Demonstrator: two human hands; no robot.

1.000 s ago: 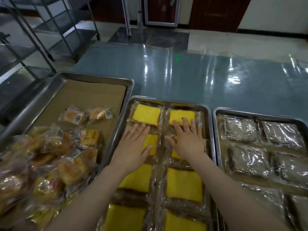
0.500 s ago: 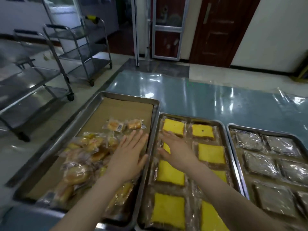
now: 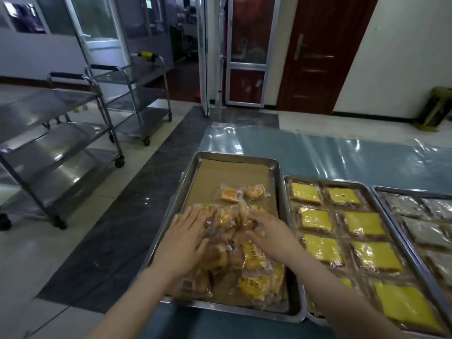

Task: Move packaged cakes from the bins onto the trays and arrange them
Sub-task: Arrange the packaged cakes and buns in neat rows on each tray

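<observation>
both hands on the heap of packaged cakes point(image 3: 247, 267) in the left tray point(image 3: 234, 155): my left hand point(image 3: 182, 241) flat on its left side, my right hand point(image 3: 271, 237) fingers spread on top. two packets point(image 3: 230, 194) lie apart beyond; yellow cakes point(image 3: 315, 220) line the middle tray point(image 3: 318, 180).

A rectangular steel tray lined with brown paper point(image 3: 236, 155) sits on the blue plastic-covered table point(image 3: 342, 157). In its near half lies a heap of clear-wrapped golden cakes point(image 3: 247, 263), with the left hand point(image 3: 186, 241) and the right hand point(image 3: 272, 239) on top. Beyond the heap are two single wrapped cakes point(image 3: 230, 194), side by side. Just right of this tray stands a steel tray of yellow square cakes point(image 3: 325, 181), then a steel tray of grey wrapped cakes point(image 3: 415, 191). Left of it, on the floor, stand two steel shelf trolleys point(image 3: 61, 143).
</observation>
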